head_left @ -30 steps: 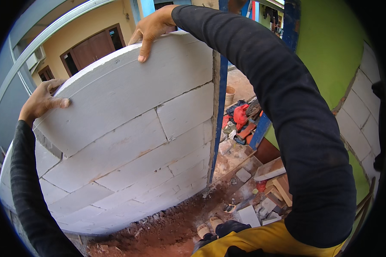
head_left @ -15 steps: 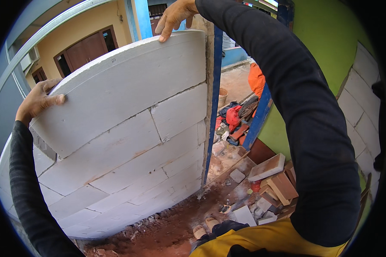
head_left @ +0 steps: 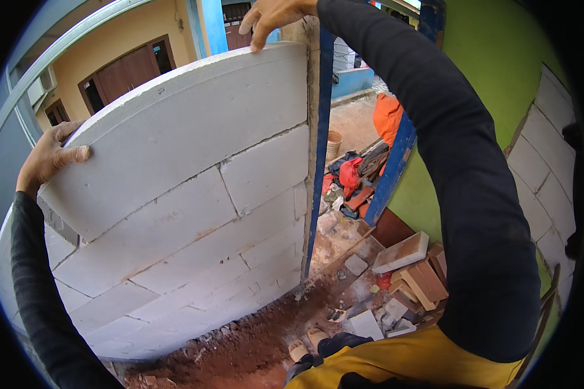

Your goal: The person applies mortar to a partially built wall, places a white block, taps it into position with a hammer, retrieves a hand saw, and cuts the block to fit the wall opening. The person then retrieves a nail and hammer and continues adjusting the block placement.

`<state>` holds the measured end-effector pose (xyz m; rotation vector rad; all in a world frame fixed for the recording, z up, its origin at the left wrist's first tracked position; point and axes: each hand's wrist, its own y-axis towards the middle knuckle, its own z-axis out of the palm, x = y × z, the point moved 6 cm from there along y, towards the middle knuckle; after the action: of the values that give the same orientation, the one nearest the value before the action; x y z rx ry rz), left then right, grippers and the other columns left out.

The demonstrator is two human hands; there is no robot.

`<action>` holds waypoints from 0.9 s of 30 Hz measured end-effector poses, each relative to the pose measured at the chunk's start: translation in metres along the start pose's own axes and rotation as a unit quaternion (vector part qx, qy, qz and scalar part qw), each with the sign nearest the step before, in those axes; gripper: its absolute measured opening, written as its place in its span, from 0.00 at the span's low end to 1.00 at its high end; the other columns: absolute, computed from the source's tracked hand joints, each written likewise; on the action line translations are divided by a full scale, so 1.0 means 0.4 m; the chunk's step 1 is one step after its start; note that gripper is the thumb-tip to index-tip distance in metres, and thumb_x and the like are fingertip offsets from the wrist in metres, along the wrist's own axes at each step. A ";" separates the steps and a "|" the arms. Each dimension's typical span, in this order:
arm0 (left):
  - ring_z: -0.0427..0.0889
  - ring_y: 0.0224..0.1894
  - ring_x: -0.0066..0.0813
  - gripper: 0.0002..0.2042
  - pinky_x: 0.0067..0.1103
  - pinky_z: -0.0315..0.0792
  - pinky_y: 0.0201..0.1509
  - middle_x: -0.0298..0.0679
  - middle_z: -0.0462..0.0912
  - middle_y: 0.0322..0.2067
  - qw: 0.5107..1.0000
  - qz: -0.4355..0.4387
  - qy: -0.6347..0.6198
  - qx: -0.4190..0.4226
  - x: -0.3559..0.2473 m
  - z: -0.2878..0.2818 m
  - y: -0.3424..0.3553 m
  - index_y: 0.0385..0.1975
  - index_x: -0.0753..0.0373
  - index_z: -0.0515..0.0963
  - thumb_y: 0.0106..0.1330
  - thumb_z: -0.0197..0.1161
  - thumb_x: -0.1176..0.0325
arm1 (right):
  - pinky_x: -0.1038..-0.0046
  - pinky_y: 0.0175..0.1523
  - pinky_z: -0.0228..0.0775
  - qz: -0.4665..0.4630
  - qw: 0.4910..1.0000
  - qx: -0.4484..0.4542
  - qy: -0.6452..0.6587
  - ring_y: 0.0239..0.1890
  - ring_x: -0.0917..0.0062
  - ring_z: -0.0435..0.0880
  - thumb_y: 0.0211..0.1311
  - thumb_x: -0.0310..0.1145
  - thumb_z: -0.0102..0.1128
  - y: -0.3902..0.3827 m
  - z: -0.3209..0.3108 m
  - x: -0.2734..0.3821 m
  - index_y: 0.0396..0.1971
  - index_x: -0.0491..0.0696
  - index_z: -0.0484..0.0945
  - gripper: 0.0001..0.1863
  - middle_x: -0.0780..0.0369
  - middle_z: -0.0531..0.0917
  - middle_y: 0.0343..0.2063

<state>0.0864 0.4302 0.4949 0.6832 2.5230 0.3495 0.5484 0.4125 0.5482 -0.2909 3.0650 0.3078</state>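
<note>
A: Where's the top block (head_left: 182,120)?
B: Top course of the white wall (head_left: 165,217), ahead and left of the body. Long axis runs along the wall, left to right; right end is by the blue-edged post (head_left: 321,123).
A: Hands?
B: Left hand (head_left: 48,155) grips the left end: thumb on near face, fingers over the top edge. Right hand (head_left: 276,17) is open, fingers loosely bent, one fingertip at the top edge toward the right end. Can't tell if it bears load.
A: Nearer one?
B: Left, it's on the block. Right palm sits above the edge, clear of it. Block spans the gap between them.
</note>
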 end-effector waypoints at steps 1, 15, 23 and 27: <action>0.89 0.51 0.50 0.65 0.40 0.79 0.65 0.55 0.88 0.49 1.000 -0.004 0.001 0.007 -0.001 0.002 -0.001 0.64 0.67 0.81 0.25 0.81 0.21 | 0.47 0.72 0.68 -0.023 0.996 -0.034 -0.084 0.70 0.52 0.78 0.54 0.43 0.79 -0.034 -0.001 -0.002 0.66 0.43 0.80 0.39 0.43 0.79 0.64; 0.90 0.48 0.49 0.64 0.38 0.80 0.62 0.56 0.89 0.47 1.000 0.003 0.008 0.006 0.004 0.006 0.008 0.62 0.69 0.81 0.29 0.80 0.20 | 0.60 0.72 0.66 -0.122 0.840 -0.257 -0.463 0.57 0.72 0.84 0.55 0.41 0.76 -0.214 0.095 -0.065 0.41 0.53 0.92 0.14 0.66 0.89 0.43; 0.90 0.48 0.48 0.59 0.39 0.80 0.62 0.53 0.89 0.48 0.999 0.045 0.018 0.003 0.004 0.011 0.026 0.60 0.68 0.84 0.35 0.79 0.21 | 0.58 0.68 0.68 -0.121 0.856 -0.210 -0.457 0.57 0.67 0.83 0.55 0.41 0.75 -0.181 0.105 -0.134 0.44 0.51 0.86 0.18 0.61 0.87 0.46; 0.87 0.57 0.51 0.55 0.44 0.79 0.65 0.51 0.88 0.54 0.992 0.030 0.126 0.010 0.037 0.001 0.013 0.66 0.57 0.82 0.47 0.66 0.16 | 0.61 0.68 0.66 -0.171 0.878 -0.252 -0.369 0.55 0.66 0.81 0.56 0.27 0.67 -0.203 0.059 -0.077 0.28 0.45 0.87 0.03 0.60 0.84 0.39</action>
<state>0.0777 0.4426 0.4904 0.7655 2.7508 0.4576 0.5948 0.3447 0.5114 -0.5654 2.0922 0.9387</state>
